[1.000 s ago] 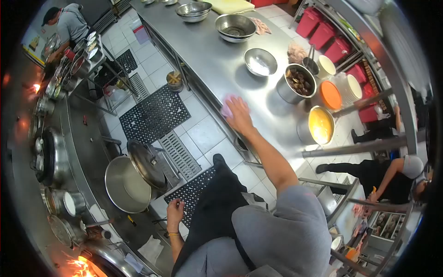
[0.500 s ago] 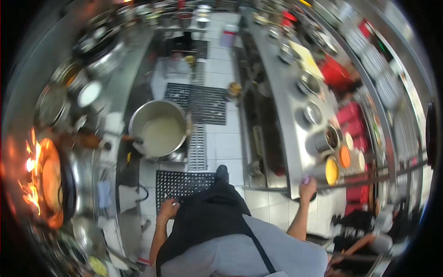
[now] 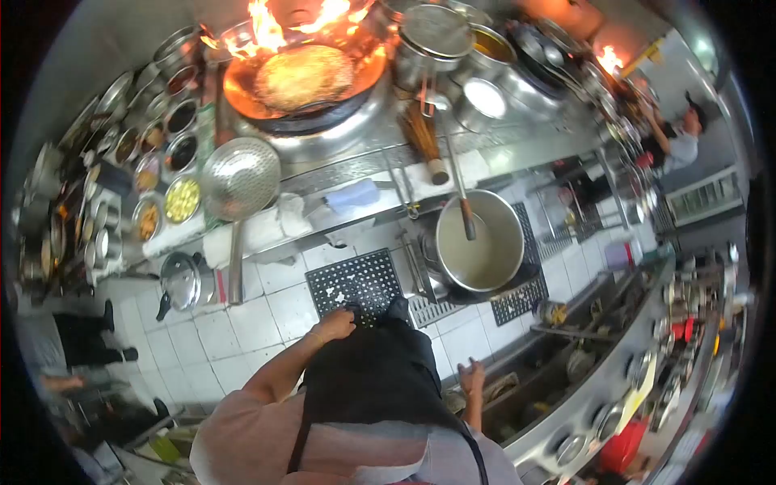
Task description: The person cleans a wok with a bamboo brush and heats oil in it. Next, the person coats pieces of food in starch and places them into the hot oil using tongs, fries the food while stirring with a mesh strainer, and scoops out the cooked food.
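Observation:
My left hand (image 3: 336, 323) is closed beside the black apron (image 3: 364, 368), above the floor mat. Something dark shows at its fingers, too small to make out. My right hand (image 3: 471, 377) hangs beside the right-hand steel counter, fingers apart and nothing visible in them. Ahead, a wok (image 3: 311, 113) stands on the stove with tall flames and orange-lit contents. A perforated strainer ladle (image 3: 241, 174) lies at the counter edge, its handle jutting toward me. A large pot (image 3: 493, 275) of pale liquid stands right of the mat, with a long-handled tool (image 3: 462, 194) across its rim.
Bowls of ingredients, including one with pale green pieces (image 3: 183, 200), line the counter's left. A bamboo brush (image 3: 423, 144) and folded cloths (image 3: 356, 196) lie along its edge. A lidded pot (image 3: 187, 281) sits lower left. One person (image 3: 687, 137) stands far right; others are lower left.
My view and body have turned left, bringing the flaming wok from the left side to straight ahead. My right hand has left the right counter's end; the purplish thing at it no longer shows.

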Tool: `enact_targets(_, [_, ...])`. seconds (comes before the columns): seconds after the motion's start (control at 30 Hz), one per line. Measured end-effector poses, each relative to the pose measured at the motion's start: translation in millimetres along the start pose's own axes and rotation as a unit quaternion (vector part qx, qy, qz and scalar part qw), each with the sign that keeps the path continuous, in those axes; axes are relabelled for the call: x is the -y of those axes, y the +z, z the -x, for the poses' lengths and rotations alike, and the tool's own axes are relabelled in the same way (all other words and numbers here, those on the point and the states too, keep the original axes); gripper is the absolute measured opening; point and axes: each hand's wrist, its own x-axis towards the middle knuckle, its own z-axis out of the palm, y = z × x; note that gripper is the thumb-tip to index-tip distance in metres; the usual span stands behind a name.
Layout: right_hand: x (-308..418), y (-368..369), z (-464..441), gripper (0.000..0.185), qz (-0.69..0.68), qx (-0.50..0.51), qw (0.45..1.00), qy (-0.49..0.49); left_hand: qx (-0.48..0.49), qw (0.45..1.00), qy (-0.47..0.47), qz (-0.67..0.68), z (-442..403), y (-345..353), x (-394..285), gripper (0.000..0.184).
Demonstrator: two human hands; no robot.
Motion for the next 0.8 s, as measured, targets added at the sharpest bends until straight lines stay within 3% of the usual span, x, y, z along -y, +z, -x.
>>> enact_targets(0.1, [-83.0, 80.3, -39.9, 0.063, -0.027, 0.147, 0.987, 0.058, 0.007, 0.995, -0.092, 0.035, 30.9, -5.3, 6.0, 0.030])
enact_targets(0.27, [-113.8, 90.8, -56.6, 0.051, -0.138, 0.263, 0.935, 0.196, -0.033, 0.971, -0.236, 0.038, 64.1, 43.8, 40.2, 0.029])
enact_targets(0.37, [-115.6, 86.6, -77.0, 0.045, -0.174, 0.287, 0.917, 0.217, -0.020, 0.981, -0.174, -0.086, 72.8, 109.3, 83.6, 0.026])
enact_targets(0.4, [-116.2, 85.9, -83.0, 0.043, -0.183, 0.293, 0.912, 0.220, 0.064, 0.976, -0.130, -0.163, 73.0, 131.6, 97.6, 0.024])
enact_targets(0.5, [-114.4, 87.5, -109.2, 0.037, -0.210, 0.309, 0.901, 0.222, 0.052, 0.979, -0.194, -0.038, 94.6, 149.8, 72.8, 0.024])
enact_targets(0.53, [-112.3, 88.3, -118.0, 0.035, -0.220, 0.314, 0.897, 0.219, 0.078, 0.972, -0.209, -0.078, 93.6, 148.3, 58.0, 0.025])
enact_targets(0.6, [-110.6, 99.0, -135.0, 0.032, -0.251, 0.316, 0.893, 0.201, 0.039, 0.957, -0.285, -0.021, 88.9, 149.6, 41.4, 0.027])
enact_targets(0.63, [-154.1, 155.2, -150.2, 0.035, -0.336, 0.262, 0.886, 0.181, 0.026, 0.945, -0.325, 0.008, 94.5, 154.7, 32.8, 0.029])
enact_targets(0.67, [-121.7, 109.0, -145.7, 0.039, -0.363, 0.274, 0.886, 0.091, 0.033, 0.950, -0.311, 0.002, 96.2, 145.3, 18.2, 0.030])
enact_targets(0.7, [-99.7, 101.8, -154.3, 0.041, -0.311, 0.286, 0.892, 0.158, 0.037, 0.955, -0.295, -0.002, 96.2, 132.8, -1.1, 0.031])
enact_targets(0.77, [-64.5, 82.2, -165.0, 0.045, -0.269, 0.288, 0.910, 0.132, -0.161, 0.961, -0.217, 0.054, 105.1, 172.2, 31.2, 0.033])
enact_targets(0.8, [-52.5, 76.3, -168.8, 0.048, -0.254, 0.275, 0.920, 0.118, -0.128, 0.962, -0.237, 0.043, 109.4, 164.6, 18.0, 0.034])
